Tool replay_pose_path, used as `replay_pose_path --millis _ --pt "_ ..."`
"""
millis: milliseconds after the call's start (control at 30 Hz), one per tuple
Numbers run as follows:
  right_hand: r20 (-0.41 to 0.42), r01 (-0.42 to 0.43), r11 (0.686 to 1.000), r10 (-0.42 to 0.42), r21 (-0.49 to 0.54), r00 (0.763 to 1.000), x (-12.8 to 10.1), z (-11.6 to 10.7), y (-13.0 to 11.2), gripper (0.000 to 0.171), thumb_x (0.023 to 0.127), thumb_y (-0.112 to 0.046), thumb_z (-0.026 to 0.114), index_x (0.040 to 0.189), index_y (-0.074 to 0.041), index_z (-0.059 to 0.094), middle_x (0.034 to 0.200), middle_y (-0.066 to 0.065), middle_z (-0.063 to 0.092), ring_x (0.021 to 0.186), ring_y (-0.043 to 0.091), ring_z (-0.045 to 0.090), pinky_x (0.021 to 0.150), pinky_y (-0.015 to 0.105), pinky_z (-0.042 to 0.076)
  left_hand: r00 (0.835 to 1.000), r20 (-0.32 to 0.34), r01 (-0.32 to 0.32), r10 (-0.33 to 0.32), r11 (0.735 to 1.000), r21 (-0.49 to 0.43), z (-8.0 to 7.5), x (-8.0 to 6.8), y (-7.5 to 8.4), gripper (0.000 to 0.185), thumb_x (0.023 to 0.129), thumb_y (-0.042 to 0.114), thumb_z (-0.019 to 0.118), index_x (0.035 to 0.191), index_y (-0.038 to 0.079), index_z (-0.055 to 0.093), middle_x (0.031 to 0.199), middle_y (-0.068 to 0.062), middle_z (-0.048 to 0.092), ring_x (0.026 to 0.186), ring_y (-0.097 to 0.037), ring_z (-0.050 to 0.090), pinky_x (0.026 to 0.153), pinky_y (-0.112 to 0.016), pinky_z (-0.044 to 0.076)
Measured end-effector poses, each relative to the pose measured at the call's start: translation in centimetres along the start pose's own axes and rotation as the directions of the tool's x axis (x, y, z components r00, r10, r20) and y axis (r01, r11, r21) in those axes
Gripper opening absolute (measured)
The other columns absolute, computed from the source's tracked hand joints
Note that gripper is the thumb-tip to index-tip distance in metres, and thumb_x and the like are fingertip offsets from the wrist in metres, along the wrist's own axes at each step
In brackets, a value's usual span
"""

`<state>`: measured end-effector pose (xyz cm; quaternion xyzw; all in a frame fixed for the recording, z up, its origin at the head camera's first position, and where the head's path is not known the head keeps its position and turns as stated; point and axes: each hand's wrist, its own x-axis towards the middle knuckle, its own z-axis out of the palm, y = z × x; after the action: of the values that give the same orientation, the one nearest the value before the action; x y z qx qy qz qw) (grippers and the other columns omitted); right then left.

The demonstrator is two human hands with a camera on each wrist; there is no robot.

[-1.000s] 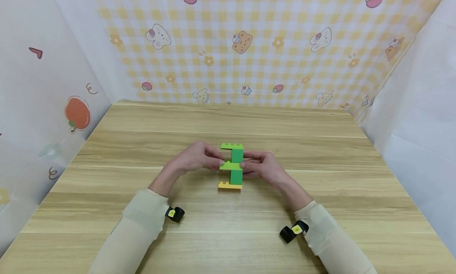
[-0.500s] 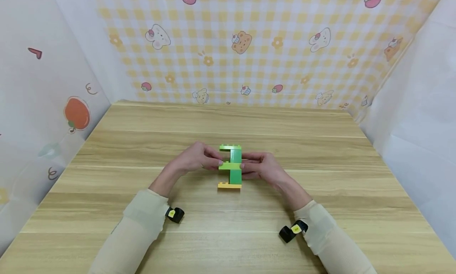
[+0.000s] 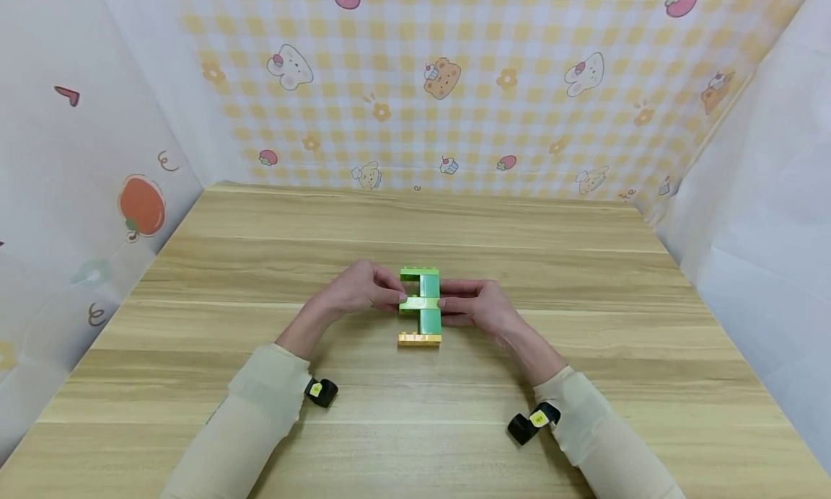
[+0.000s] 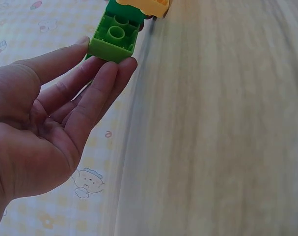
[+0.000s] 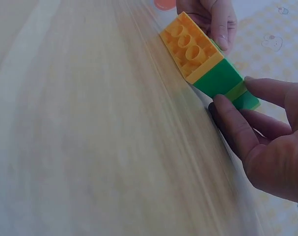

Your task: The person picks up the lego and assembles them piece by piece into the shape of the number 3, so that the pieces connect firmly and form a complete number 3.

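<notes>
Left hand (image 3: 361,291) and right hand (image 3: 477,304) pinching brick stack (image 3: 420,308).

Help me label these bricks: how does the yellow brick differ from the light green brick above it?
The yellow brick sits at the near end of the stack, untouched; the light green brick sits midway, pinched by the left hand and right hand. Yellow versus pale green. Both are thin, wide plates sticking out leftward from the darker green blocks.
</notes>
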<state>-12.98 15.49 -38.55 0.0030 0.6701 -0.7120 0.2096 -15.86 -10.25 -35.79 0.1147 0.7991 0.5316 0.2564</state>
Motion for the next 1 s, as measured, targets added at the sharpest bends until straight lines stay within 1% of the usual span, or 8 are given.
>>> replay_pose_path --millis 233,333,467,600,767,1000 --pt "-0.035 0.007 1.0 -0.007 -0.007 0.999 -0.04 0.3 -0.05 0.043 0.095 0.006 0.072 0.136 0.014 0.062 0.13 0.028 0.071 0.098 0.021 0.078 0.091 0.039 0.062 1.0 -0.01 0.001 -0.001 1.0 0.014 0.01 0.08 -0.05 0.016 0.096 0.009 0.077 0.107 -0.002 0.079 0.105 -0.013 0.078 0.087 -0.019 0.078 0.089 -0.035 0.062" --pt "-0.043 0.013 0.999 -0.015 -0.041 0.999 -0.1 0.36 -0.08 0.042 0.095 0.004 0.073 0.135 0.014 0.064 0.13 0.028 0.07 0.097 0.02 0.078 0.091 0.038 0.062 1.0 -0.018 0.01 -0.01 1.0 0.011 0.01 0.14 -0.13 0.015 0.096 0.009 0.077 0.106 -0.001 0.079 0.105 -0.012 0.078 0.087 -0.019 0.077 0.089 -0.035 0.062" --pt "-0.05 0.022 0.994 -0.028 -0.11 0.998 -0.16 0.32 -0.09 0.04 0.095 0.002 0.073 0.133 0.012 0.066 0.13 0.028 0.07 0.095 0.018 0.078 0.089 0.037 0.063 1.0 -0.024 0.005 -0.005 1.0 0.011 0.09 0.17 -0.15 0.014 0.096 0.008 0.077 0.105 -0.003 0.079 0.104 -0.012 0.078 0.086 -0.016 0.076 0.086 -0.034 0.063" --pt "-0.055 0.021 0.988 -0.03 -0.15 0.998 -0.17 0.25 -0.11 0.039 0.095 0.0 0.075 0.132 0.009 0.068 0.129 0.026 0.072 0.091 0.017 0.078 0.087 0.035 0.064 0.999 -0.033 0.0 0.0 1.0 0.012 0.21 0.31 -0.27 0.014 0.096 0.008 0.077 0.104 -0.003 0.079 0.103 -0.012 0.078 0.085 -0.015 0.075 0.084 -0.033 0.063" --pt "-0.062 0.015 0.986 -0.026 -0.168 0.998 -0.17 0.29 -0.14 0.038 0.094 -0.002 0.077 0.13 0.006 0.071 0.127 0.024 0.074 0.092 0.016 0.078 0.086 0.034 0.064 0.999 -0.042 0.006 -0.005 1.0 0.024 0.26 0.39 -0.37 0.012 0.096 0.008 0.077 0.102 -0.002 0.08 0.102 -0.012 0.078 0.084 -0.015 0.075 0.082 -0.031 0.063" --pt "-0.063 0.014 0.985 -0.025 -0.172 0.998 0.02 0.33 0.08 0.036 0.094 -0.001 0.076 0.129 0.007 0.071 0.126 0.024 0.074 0.093 0.016 0.078 0.087 0.034 0.064 0.998 -0.05 0.024 -0.022 0.999 0.045 0.24 0.43 -0.54 0.011 0.095 0.008 0.078 0.101 -0.001 0.08 0.101 -0.012 0.078 0.084 -0.016 0.075 0.08 -0.029 0.062"
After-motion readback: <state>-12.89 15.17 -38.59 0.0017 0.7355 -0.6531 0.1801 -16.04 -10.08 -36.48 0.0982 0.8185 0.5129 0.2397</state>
